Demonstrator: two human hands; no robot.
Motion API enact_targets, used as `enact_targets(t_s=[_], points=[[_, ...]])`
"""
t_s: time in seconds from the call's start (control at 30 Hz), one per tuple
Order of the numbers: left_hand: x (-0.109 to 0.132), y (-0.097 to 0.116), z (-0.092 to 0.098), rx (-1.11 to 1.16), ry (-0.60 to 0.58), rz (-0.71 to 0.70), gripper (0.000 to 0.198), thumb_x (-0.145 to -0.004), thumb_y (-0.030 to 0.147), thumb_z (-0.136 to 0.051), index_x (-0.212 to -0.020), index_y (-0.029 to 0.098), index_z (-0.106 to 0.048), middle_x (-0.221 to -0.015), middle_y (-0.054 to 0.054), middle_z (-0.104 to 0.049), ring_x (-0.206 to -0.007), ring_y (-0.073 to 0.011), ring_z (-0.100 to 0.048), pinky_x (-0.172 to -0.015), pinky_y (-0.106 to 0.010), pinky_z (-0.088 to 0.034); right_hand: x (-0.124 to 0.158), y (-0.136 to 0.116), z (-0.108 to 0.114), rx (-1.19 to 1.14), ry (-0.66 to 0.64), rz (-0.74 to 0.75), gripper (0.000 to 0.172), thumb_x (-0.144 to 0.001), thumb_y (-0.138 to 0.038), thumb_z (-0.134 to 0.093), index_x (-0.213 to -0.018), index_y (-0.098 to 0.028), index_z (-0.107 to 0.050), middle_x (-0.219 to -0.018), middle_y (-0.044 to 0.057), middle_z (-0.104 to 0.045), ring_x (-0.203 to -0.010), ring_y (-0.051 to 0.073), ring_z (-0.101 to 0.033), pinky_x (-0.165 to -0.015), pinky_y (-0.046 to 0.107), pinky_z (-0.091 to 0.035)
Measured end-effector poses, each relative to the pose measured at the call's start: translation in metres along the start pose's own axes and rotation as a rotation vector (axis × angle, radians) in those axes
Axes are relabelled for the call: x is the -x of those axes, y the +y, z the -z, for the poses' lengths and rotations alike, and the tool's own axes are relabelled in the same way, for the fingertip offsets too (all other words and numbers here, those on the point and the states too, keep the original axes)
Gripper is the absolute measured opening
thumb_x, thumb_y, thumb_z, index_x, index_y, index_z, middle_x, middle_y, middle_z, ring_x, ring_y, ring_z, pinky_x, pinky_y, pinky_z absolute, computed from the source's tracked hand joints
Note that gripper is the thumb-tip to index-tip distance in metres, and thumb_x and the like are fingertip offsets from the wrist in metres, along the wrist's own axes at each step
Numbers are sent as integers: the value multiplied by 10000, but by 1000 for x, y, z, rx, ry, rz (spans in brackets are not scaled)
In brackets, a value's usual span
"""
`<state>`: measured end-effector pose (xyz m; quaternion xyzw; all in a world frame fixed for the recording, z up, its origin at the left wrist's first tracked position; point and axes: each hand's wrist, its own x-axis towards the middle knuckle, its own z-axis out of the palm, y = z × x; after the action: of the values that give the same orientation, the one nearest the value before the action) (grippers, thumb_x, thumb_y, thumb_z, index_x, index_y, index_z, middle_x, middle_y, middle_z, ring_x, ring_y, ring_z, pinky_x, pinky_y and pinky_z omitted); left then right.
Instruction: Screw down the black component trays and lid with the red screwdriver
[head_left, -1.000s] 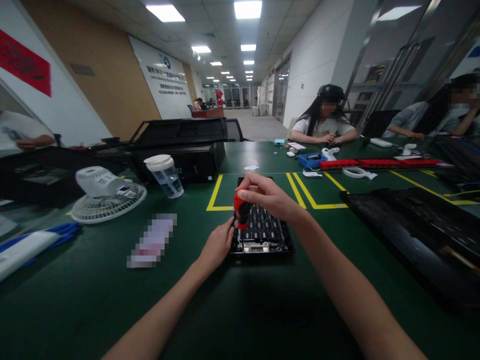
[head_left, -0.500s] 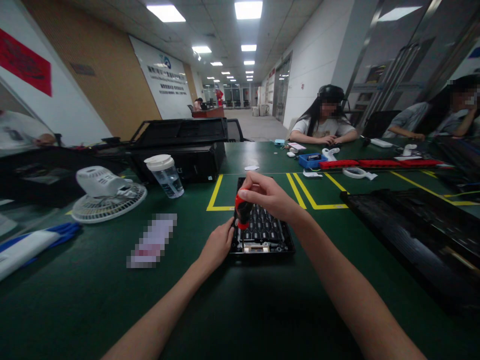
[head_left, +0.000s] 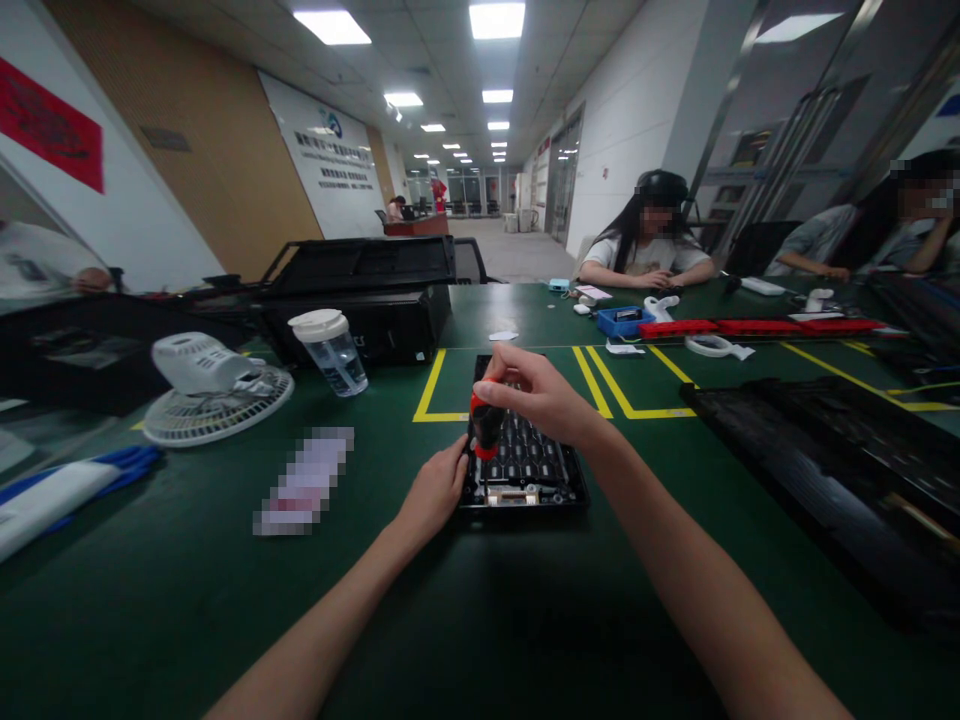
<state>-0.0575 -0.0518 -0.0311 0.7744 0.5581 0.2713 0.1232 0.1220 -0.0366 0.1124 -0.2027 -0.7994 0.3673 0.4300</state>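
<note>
A flat black device (head_left: 536, 470) with its cover off lies on the green table, rows of dark cells showing inside. My right hand (head_left: 536, 390) is closed round the top of a red-and-black screwdriver (head_left: 484, 425), which stands upright with its tip near the device's front left corner. My left hand (head_left: 435, 490) rests against the device's left edge, fingers curled against it.
A water bottle (head_left: 334, 350), a white desk fan (head_left: 214, 385) and black cases (head_left: 360, 290) stand at left. A long black tray (head_left: 840, 460) lies at right. Two people sit across the table behind a blue bin (head_left: 622, 320) and red strips (head_left: 757, 325).
My right hand has shifted slightly on the screwdriver's handle; the tool stays upright in the same spot. My left hand has not moved.
</note>
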Motion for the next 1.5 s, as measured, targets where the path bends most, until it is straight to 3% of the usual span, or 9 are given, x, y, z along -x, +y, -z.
enact_targets(t_s=[0.43,1.5], points=[[0,0,-1,-2,-5,8,328,-911,255,-296,-1136,161,-515,-1052,-94,-617,-974,-207,-578,-858,-357,-437,1,-5,0,34,-9,-4,248,-801,-342,-545,-682,-154,-434,-724,2,-515,-657,94,-482,-602,224,-386],[-1,0,-1,-20,13,-11,316,-909,233,-297,-1113,160,-527,-1025,-85,-630,-950,-201,-591,-816,-322,-457,3,-7,-21,352,216,22,244,-803,-336,-523,-660,-163,-429,-621,-32,-466,-563,75,-423,-527,213,-311]])
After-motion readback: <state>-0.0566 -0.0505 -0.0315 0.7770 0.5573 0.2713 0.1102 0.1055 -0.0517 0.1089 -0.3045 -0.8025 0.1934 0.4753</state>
